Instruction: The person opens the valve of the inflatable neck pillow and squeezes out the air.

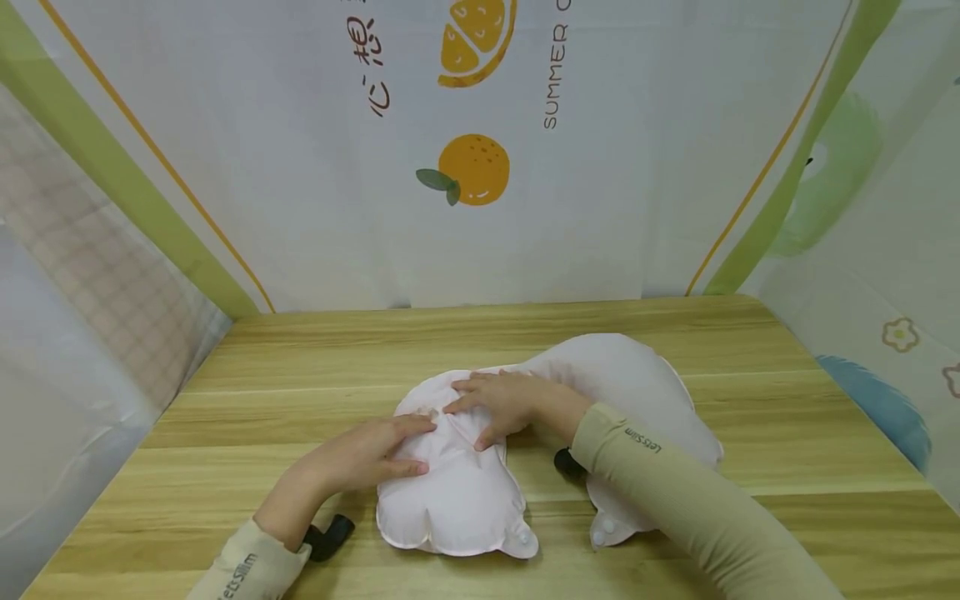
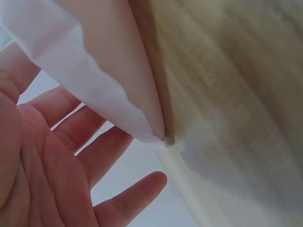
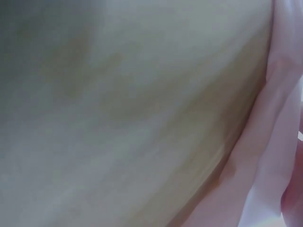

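A pale pink, U-shaped inflatable neck pillow (image 1: 457, 517) lies on the table, its two snap-tab ends pointing toward me. Creases run across the top of its left arm, beside a small clear valve (image 1: 427, 412). My left hand (image 1: 363, 454) rests on the left side of that arm, fingertips by the valve. From the right, my right hand (image 1: 506, 404) reaches over the pillow and presses the same arm with spread fingers. Straight fingers lie along the pillow's edge (image 2: 113, 52) in the left wrist view. In the right wrist view, the pillow's side covers most of my hand.
The wood-grain table (image 1: 300, 358) extends around the pillow. A white curtain (image 1: 600, 208) printed with oranges hangs behind it, with more cloth at both sides. Black pieces (image 1: 330, 537) show beneath both wrists. Beige sleeves (image 1: 675, 492) cover my forearms.
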Demonstrator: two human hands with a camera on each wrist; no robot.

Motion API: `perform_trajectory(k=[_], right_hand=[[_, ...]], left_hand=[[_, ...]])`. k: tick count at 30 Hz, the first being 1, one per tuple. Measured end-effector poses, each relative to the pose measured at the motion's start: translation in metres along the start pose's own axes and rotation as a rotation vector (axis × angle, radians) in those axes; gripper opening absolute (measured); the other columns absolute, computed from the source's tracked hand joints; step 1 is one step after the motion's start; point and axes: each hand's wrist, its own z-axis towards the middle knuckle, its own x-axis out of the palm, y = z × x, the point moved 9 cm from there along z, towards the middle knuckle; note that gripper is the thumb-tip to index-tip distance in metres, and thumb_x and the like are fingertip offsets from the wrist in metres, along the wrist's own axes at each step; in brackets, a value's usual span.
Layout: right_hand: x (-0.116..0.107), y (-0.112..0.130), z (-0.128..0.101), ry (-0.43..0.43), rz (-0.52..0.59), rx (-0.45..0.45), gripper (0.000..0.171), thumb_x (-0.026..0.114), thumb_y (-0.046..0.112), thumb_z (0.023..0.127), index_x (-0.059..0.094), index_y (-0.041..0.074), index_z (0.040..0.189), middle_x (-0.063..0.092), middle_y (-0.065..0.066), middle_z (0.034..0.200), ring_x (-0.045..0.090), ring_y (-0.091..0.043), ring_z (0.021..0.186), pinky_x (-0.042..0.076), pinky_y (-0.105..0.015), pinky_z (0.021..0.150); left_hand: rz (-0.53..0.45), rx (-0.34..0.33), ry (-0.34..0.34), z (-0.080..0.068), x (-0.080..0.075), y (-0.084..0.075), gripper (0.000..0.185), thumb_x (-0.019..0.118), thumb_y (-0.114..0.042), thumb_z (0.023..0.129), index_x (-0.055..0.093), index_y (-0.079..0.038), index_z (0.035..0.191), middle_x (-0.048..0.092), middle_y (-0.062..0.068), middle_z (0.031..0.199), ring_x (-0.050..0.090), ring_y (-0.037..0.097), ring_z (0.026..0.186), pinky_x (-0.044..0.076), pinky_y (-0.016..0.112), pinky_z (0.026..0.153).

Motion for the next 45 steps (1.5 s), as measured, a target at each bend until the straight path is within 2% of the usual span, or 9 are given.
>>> perform_trajectory(k=[7,12,16,20,26,35,40,45], right_hand=[[0.001,0.002,0.0,0.01,0.008,-0.002,0.067,0.075,0.043,0.086,0.048,0.034,0.147,0.027,0.002,0.165,0.019,-0.029,0.154,0.021,-0.062,0.121],[-0.005,0.004,-0.001,-0.024,-0.02,-0.037,0.065,0.073,0.043,0.089,0.049,0.03,0.147,0.032,-0.003,0.163,0.023,-0.033,0.152,0.026,-0.06,0.12],[-0.014,0.007,-0.004,-0.059,0.012,-0.076,0.064,0.072,0.041,0.089,0.051,0.024,0.147,0.033,-0.008,0.162,0.024,-0.037,0.151,0.026,-0.055,0.122],[-0.021,0.011,-0.01,-0.078,0.048,-0.119,0.064,0.07,0.04,0.091,0.049,0.021,0.148,0.032,-0.01,0.162,0.024,-0.036,0.152,0.025,-0.051,0.123],[-0.024,0.02,-0.028,-0.096,0.094,-0.179,0.059,0.069,0.037,0.093,0.052,0.016,0.145,0.039,-0.01,0.159,0.028,-0.035,0.15,0.026,-0.051,0.123],[-0.015,0.037,-0.053,-0.103,0.167,-0.222,0.061,0.072,0.041,0.089,0.054,0.024,0.144,0.041,-0.001,0.158,0.029,-0.028,0.151,0.027,-0.046,0.123],[-0.01,0.045,-0.058,-0.095,0.14,-0.235,0.064,0.075,0.042,0.086,0.053,0.027,0.144,0.04,0.001,0.158,0.03,-0.026,0.151,0.027,-0.046,0.123],[-0.005,0.049,-0.057,-0.095,0.055,-0.253,0.065,0.074,0.045,0.085,0.053,0.028,0.145,0.039,-0.001,0.159,0.029,-0.029,0.151,0.028,-0.045,0.123]], left_hand=[[-0.022,-0.036,0.003,-0.001,0.001,0.004,0.059,0.064,-0.033,0.097,0.05,0.001,0.142,0.052,0.018,0.147,0.045,0.04,0.138,0.036,0.058,0.113],[0.022,-0.038,-0.02,-0.005,-0.005,-0.002,0.055,0.064,-0.031,0.097,0.053,0.001,0.139,0.056,0.017,0.143,0.049,0.039,0.135,0.039,0.056,0.111],[0.05,-0.026,-0.042,-0.01,-0.012,-0.009,0.053,0.063,-0.032,0.097,0.054,0.001,0.138,0.057,0.016,0.142,0.051,0.038,0.135,0.041,0.056,0.11],[0.082,0.0,-0.069,-0.015,-0.017,-0.017,0.051,0.063,-0.033,0.098,0.056,-0.002,0.138,0.058,0.013,0.142,0.052,0.035,0.134,0.042,0.054,0.11],[0.147,0.079,-0.107,-0.022,-0.018,-0.032,0.04,0.066,-0.033,0.095,0.064,-0.01,0.129,0.061,0.005,0.139,0.058,0.027,0.129,0.048,0.048,0.106],[0.167,0.15,-0.114,-0.029,-0.018,-0.045,0.044,0.074,-0.034,0.089,0.066,-0.013,0.127,0.063,0.003,0.137,0.06,0.024,0.126,0.051,0.045,0.103],[0.19,0.193,-0.117,-0.028,-0.014,-0.046,0.042,0.077,-0.031,0.086,0.068,-0.013,0.123,0.066,0.002,0.133,0.063,0.021,0.122,0.052,0.043,0.101],[0.214,0.194,-0.095,-0.024,-0.008,-0.044,0.039,0.077,-0.03,0.086,0.069,-0.013,0.12,0.067,-0.001,0.13,0.063,0.018,0.119,0.053,0.041,0.1]])
